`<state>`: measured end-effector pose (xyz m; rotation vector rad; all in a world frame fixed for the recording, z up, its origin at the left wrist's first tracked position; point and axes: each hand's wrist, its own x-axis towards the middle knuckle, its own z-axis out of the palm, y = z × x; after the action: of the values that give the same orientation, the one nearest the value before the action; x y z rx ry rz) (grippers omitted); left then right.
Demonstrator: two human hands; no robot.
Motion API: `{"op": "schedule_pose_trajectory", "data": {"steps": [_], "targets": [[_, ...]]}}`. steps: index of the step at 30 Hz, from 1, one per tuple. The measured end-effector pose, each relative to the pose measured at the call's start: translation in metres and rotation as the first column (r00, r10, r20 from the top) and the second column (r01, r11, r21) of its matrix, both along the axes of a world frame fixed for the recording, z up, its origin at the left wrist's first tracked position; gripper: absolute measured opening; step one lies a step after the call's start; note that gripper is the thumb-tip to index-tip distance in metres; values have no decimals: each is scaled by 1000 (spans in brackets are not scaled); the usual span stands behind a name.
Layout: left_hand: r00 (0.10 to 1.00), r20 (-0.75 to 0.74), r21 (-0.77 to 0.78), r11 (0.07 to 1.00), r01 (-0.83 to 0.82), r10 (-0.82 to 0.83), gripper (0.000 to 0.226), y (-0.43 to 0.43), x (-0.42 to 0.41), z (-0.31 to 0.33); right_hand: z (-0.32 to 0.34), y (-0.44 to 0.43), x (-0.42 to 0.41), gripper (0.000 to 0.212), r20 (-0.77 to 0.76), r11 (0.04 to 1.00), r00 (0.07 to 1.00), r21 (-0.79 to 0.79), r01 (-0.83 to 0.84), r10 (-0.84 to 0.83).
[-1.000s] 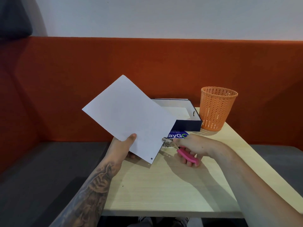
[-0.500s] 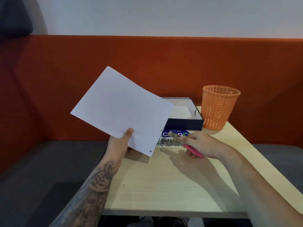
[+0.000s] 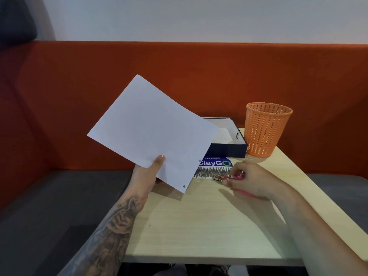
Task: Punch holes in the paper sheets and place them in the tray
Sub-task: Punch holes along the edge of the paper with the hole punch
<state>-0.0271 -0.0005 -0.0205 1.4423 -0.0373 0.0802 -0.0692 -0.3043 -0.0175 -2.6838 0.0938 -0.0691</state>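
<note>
My left hand [image 3: 148,173] grips a white paper sheet [image 3: 153,130] by its lower edge and holds it tilted above the table's left side. A punched hole shows near the sheet's lower corner and another along its right edge. My right hand [image 3: 251,181] rests low on the table and holds a pink-handled hole punch [image 3: 220,178], whose metal jaws point left, clear of the sheet. The dark blue tray [image 3: 227,149] with a white inside stands behind the sheet, which partly hides it. A pale sheet seems to lie in the tray.
An orange mesh basket [image 3: 266,130] stands right of the tray at the table's far edge. A blue ClayGo sticker [image 3: 216,163] lies on the light wooden table [image 3: 199,226]. A small paper dot lies near the punch. An orange bench back runs behind.
My right hand has drawn the punch away from the sheet and lowered it to the table. My left hand has lifted the sheet and swung it up to the left.
</note>
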Motion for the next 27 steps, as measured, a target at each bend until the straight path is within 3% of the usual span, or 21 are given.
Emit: {"op": "schedule_pose_trajectory", "data": {"steps": [2, 4, 6, 8, 10, 12, 14, 16, 17, 20, 21, 25, 27], "targets": [[1000, -2, -5, 1000, 8, -8, 17, 0, 0, 1, 10, 7, 5, 42, 65, 983, 998, 184, -24, 12], [1000, 3, -2, 1000, 14, -14, 18, -1, -2, 2, 22, 21, 11, 39, 110, 889, 994, 454, -62, 13], [1000, 7, -5, 1000, 28, -28, 19, -1, -2, 2, 29, 35, 18, 38, 64, 692, 997, 718, -75, 43], [999, 11, 6, 999, 33, -33, 22, -2, -3, 2, 30, 46, 26, 36, 3, 493, 991, 867, -70, 137], [999, 14, 4, 999, 44, -44, 25, -2, -3, 1, 26, 55, 32, 21, -9, 442, 976, 892, -90, 216], [999, 22, 1, 999, 37, -37, 24, -3, -3, 2, 19, 61, 34, 10, 5, 490, 972, 863, -122, 233], [999, 24, -9, 1000, 28, -28, 20, -3, -3, 3, 11, 65, 34, 9, 21, 488, 980, 865, -117, 196], [999, 34, -43, 999, 26, -24, 14, -4, -4, 4, 6, 69, 35, 14, 27, 424, 991, 902, -81, 132], [998, 38, -73, 996, 44, -42, 21, -5, -5, 5, 3, 71, 36, 17, 34, 377, 994, 923, -71, 105], [989, 30, -126, 981, 150, -147, 71, -8, -2, 3, 0, 78, 37, 18, 68, 263, 997, 962, -77, 41], [987, 24, -114, 981, 158, -156, 70, -9, -3, 3, 0, 80, 36, 17, 78, 243, 996, 966, -83, 33], [995, -24, 8, 996, 94, -94, 22, -15, 0, -5, -1, 84, 33, 10, 81, 280, 995, 956, -92, 50], [998, -28, 51, 997, 66, -64, 16, -16, -1, -4, 0, 82, 32, 11, 76, 302, 995, 949, -92, 62]]}}
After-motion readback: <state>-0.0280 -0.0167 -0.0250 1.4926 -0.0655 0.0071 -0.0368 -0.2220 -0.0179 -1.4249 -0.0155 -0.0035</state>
